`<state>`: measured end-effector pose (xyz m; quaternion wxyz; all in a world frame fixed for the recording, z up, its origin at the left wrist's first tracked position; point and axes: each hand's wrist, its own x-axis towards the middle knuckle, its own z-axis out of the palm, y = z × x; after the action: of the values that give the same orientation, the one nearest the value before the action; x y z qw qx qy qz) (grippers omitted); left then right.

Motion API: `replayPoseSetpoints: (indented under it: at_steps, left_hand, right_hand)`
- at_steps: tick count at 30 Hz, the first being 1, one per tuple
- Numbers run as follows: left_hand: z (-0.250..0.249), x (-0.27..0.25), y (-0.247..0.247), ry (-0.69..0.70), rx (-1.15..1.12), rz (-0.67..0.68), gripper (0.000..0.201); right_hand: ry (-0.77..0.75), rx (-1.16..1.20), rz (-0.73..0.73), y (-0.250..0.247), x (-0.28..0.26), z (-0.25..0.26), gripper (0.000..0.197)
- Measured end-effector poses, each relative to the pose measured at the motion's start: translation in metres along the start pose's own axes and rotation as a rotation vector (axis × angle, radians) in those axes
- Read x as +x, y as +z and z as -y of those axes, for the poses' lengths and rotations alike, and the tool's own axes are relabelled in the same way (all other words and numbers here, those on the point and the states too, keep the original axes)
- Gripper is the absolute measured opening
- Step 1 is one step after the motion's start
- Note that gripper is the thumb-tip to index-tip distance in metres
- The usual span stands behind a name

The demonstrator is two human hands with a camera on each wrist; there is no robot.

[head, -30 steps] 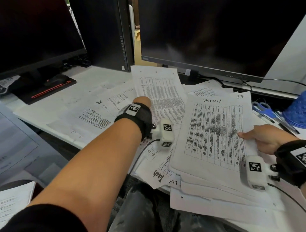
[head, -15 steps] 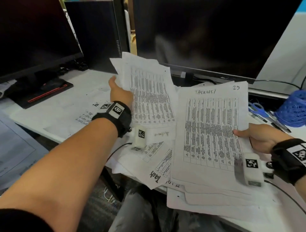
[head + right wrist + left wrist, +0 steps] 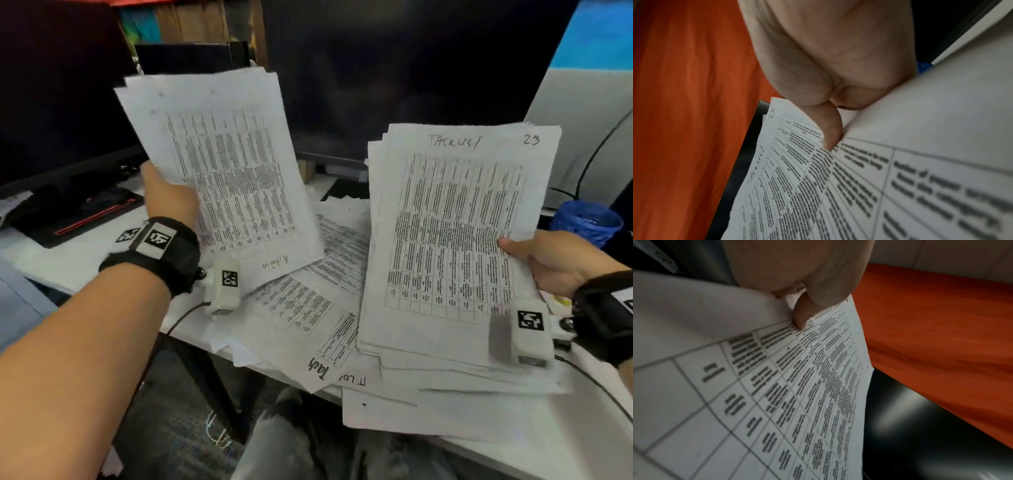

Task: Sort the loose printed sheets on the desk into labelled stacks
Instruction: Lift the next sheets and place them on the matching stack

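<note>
My left hand grips a thin bundle of printed table sheets by its left edge and holds it up tilted above the desk; "Admin" is handwritten upside down at its lower edge. The left wrist view shows the thumb pinching that bundle. My right hand holds a thicker stack headed "Tasklist" and "23", raised off the desk. In the right wrist view its thumb presses on the top sheet. More loose printed sheets lie fanned on the white desk between both hands.
Two dark monitors stand close behind the papers. A black stand with a red stripe sits at the left. A blue mesh holder is at the far right. Cables run from both wrist cameras. The desk's front edge is under the paper pile.
My left hand has taken hold of the "Admin" bundle and lifted it up off the desk. My right hand has raised the "Tasklist" stack more upright.
</note>
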<state>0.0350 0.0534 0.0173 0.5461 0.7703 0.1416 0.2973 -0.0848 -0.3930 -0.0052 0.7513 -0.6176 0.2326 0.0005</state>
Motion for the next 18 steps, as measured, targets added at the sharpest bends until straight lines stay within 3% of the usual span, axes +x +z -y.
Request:
replayPoseSetpoints:
  at_steps: [3, 5, 8, 14, 16, 18]
  left_hand:
    - [-0.005, 0.001, -0.011, 0.026, -0.029, 0.035, 0.043]
    - [-0.010, -0.005, -0.011, 0.062, -0.023, 0.111, 0.043]
    - [-0.019, -0.018, 0.001, 0.070, -0.076, 0.247, 0.045]
    - [-0.047, -0.067, 0.031, 0.034, -0.237, 0.586, 0.054]
    - [-0.054, -0.083, 0.041, 0.033, -0.266, 0.646, 0.052]
    - [-0.062, -0.098, 0.047, 0.058, -0.236, 0.616, 0.037]
  right_hand:
    - [-0.028, -0.004, 0.094, -0.005, -0.005, 0.000, 0.105]
    - [-0.042, -0.013, 0.140, 0.004, -0.011, 0.001, 0.094]
    - [-0.085, 0.048, 0.139, 0.026, -0.016, 0.003, 0.046]
    - [-0.195, 0.118, 0.137, 0.069, -0.017, 0.006, 0.042]
    - [-0.233, 0.114, 0.110, 0.080, -0.019, 0.005, 0.039]
    - [-0.258, 0.111, 0.076, 0.089, -0.020, 0.004, 0.034]
